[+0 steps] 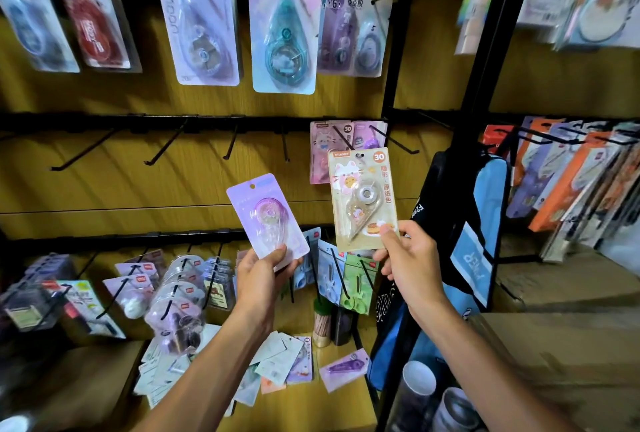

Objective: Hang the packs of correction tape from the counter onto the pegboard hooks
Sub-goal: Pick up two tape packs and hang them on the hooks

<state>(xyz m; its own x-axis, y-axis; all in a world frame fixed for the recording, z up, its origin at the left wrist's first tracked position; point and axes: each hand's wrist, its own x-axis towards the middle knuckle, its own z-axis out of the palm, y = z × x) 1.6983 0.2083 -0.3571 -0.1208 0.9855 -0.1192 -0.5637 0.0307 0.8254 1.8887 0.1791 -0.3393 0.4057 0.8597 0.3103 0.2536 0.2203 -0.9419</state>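
- Left hand [265, 277] gripping the bottom edge of a lilac pack [266, 218], thumb curled over the front, clear blister with a purple tape dispenser inside; card tilted left, held in front of the pegboard [138, 185].
- Right hand [408, 260] pinching the lower corner of a beige pack [362, 197], cartoon cat printed, "30" in an orange circle, Chinese characters down the right edge.
- Hang hole of the beige pack right at a hook tip [353, 147], possibly already threaded.
- More packs [277, 362] loose on the counter [311, 407] below.
- Blue bag [474, 241] hanging just beside, lettering blurred.
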